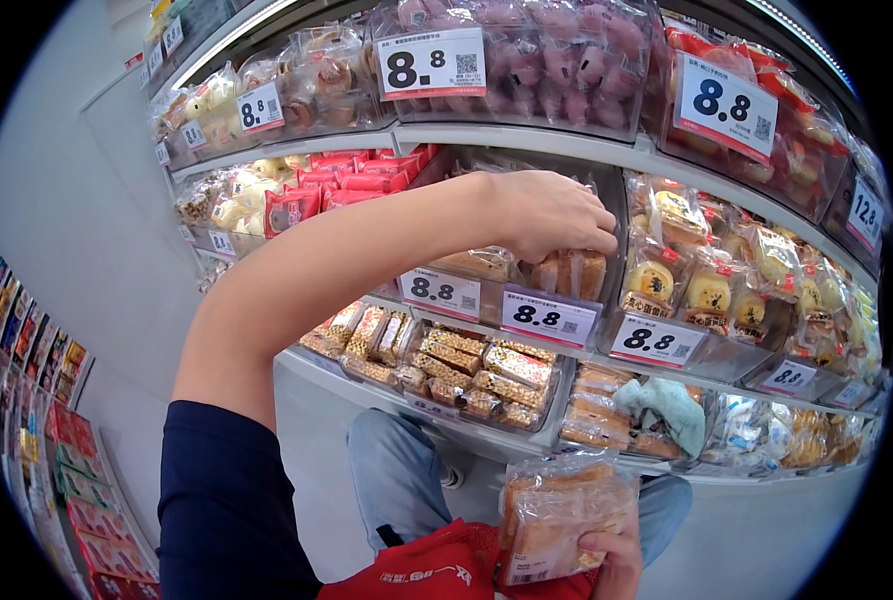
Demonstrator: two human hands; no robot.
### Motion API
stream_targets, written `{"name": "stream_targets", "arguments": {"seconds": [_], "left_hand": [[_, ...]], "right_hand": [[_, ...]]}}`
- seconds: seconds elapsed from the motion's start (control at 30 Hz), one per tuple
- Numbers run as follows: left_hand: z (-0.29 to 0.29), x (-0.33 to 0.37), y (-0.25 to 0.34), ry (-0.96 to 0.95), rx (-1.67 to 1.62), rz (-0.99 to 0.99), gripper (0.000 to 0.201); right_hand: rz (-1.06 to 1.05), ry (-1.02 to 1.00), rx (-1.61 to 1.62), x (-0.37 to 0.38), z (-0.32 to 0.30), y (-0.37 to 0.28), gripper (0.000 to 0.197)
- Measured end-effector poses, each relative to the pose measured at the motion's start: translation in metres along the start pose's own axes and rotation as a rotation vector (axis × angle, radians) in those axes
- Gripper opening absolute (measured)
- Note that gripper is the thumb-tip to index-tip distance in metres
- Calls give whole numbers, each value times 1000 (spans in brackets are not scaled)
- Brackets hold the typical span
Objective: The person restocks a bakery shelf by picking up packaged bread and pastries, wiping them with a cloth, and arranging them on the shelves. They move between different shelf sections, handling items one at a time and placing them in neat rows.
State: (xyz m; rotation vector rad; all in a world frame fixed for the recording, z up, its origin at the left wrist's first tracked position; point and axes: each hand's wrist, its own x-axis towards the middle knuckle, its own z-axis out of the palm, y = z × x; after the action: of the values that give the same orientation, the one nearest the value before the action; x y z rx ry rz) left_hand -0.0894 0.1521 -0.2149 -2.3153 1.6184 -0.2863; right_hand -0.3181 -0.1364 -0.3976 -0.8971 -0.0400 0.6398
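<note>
My left hand (pixel 551 215) reaches up into a clear bin (pixel 606 200) on the middle shelf. Its fingers curl down over the top of a clear-wrapped packet of brown bread slices (pixel 571 272) standing in that bin. My right hand (pixel 614 562) is low at the bottom edge and grips a clear packet of sliced bread (pixel 556 512) from below, tilted toward me. A red fabric item (pixel 436 575) lies against my body just left of that packet.
Curved shelves (pixel 526 140) carry clear bins of wrapped pastries, cakes and bars, with white price tags (pixel 546 318) along their fronts. A teal cloth (pixel 666 405) lies on packets in a lower bin. A rack of colourful packets (pixel 36 400) stands at far left. My jeans (pixel 396 470) show over the grey floor.
</note>
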Motion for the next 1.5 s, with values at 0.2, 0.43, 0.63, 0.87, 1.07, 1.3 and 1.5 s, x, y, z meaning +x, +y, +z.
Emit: {"name": "stream_targets", "arguments": {"seconds": [0.2, 0.43, 0.63, 0.87, 1.07, 1.3, 1.5], "left_hand": [[-21, -10, -1, -11, -26, 16, 42], [-41, -29, 4, 165, 4, -8, 42], [-33, -45, 8, 302, 17, -1, 46], [-38, -56, 12, 284, -12, -117, 53], [-32, -47, 16, 324, 9, -125, 41], [-17, -33, 8, 227, -49, -77, 47], [-30, -25, 11, 180, -92, -238, 37]], "right_hand": [[4, 11, -32, -5, -4, 1, 92], [5, 46, -61, -9, -3, 1, 89], [11, 9, -52, -11, -9, 5, 87], [24, 11, -54, -11, -12, 8, 86], [36, -1, -40, -3, -8, 11, 85], [38, -1, -38, 0, 1, 12, 84], [16, 30, -32, -3, 4, 11, 82]]}}
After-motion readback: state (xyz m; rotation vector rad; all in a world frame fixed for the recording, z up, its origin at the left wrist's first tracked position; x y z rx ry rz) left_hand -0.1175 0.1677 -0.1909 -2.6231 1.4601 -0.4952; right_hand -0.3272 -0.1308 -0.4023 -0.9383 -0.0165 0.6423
